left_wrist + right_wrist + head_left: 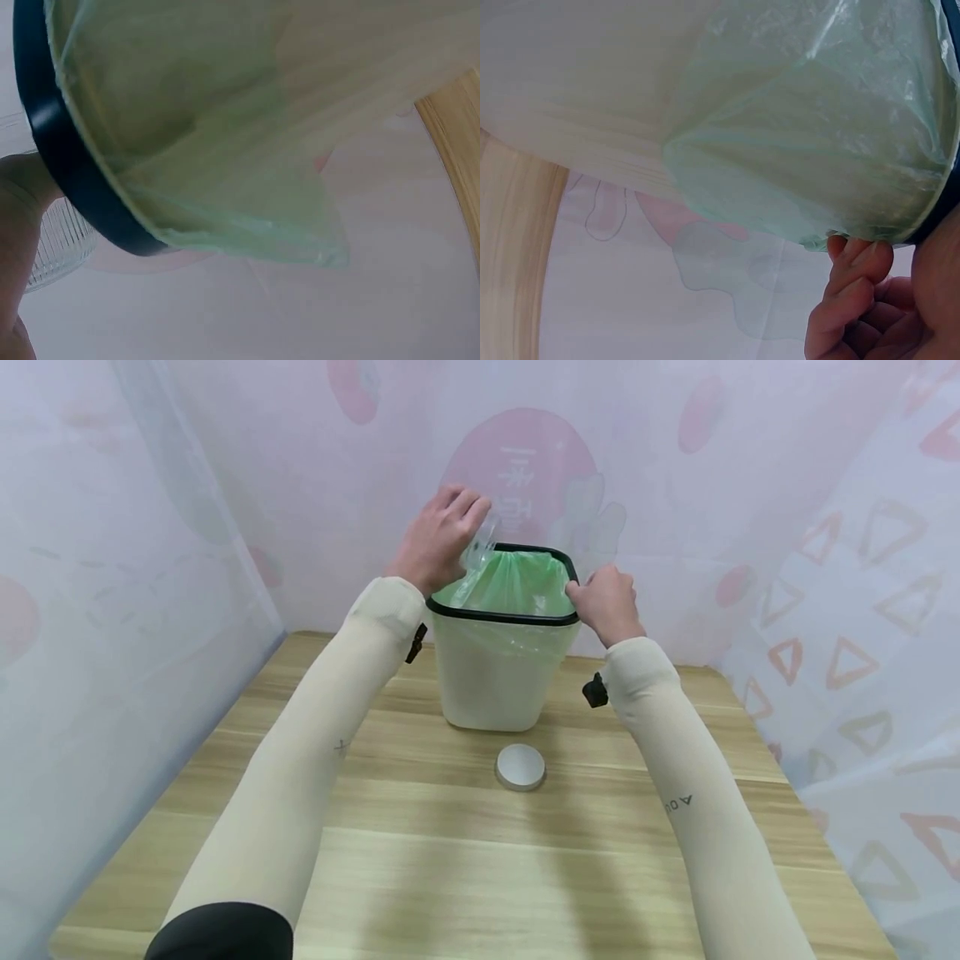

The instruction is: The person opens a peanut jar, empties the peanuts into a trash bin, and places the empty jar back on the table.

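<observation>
A cream trash can (487, 681) with a dark rim (510, 617) stands upright on the table. It is lined with a thin green trash bag (525, 581), whose edge is folded down outside the rim, as both wrist views show. My left hand (442, 539) grips a clear ribbed jar (478, 547) at the left of the can's mouth; the jar's ribs (64, 240) show beyond the rim in the left wrist view. At the right side of the rim, my right hand (609, 603) pinches the bag's edge between curled fingers (855, 259) and thumb.
A round white lid (521, 766) lies on the wooden table (450, 860) in front of the can. Printed cloth (645, 460) hangs behind the table and along both sides. A small black camera mount sits on each wrist.
</observation>
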A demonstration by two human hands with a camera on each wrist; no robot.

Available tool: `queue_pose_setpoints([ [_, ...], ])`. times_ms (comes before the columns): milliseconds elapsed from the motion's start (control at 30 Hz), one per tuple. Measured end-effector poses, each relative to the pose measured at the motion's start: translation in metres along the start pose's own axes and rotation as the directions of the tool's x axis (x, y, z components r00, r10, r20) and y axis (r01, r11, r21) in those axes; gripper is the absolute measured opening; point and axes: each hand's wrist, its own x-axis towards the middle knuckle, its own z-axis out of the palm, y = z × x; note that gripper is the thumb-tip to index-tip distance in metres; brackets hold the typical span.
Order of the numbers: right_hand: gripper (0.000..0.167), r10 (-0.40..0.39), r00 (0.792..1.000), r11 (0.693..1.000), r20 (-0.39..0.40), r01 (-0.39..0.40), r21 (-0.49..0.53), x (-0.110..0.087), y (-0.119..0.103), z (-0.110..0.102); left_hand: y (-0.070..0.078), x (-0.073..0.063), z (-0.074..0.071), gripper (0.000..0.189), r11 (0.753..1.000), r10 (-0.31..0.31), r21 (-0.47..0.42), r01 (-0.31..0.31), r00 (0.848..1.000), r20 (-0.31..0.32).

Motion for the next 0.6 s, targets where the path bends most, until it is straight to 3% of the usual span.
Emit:
queue_pose_setpoints([
  [167,0.049,0.004,1.000,1.000,0.001,-0.004,0.014,-0.001,0.001,0.002,0.002,-0.003,0.000,0.072,0.992,-0.086,-0.085,0.090,0.995,0.045],
  [333,0.048,0.002,1.000,1.000,-0.001,-0.002,0.011,-0.001,0.000,0.004,0.004,-0.006,0.000,0.081,0.969,-0.173,-0.164,0.186,0.980,0.094],
  [433,0.048,0.005,1.000,1.000,0.000,-0.005,0.009,0.000,0.000,0.004,0.003,-0.008,0.001,0.085,0.939,-0.235,-0.232,0.253,0.966,0.104],
  [600,0.048,0.007,1.000,1.000,0.009,-0.007,0.012,0.001,0.000,0.004,0.002,-0.012,0.002,0.087,0.868,-0.333,-0.357,0.346,0.938,0.099],
])
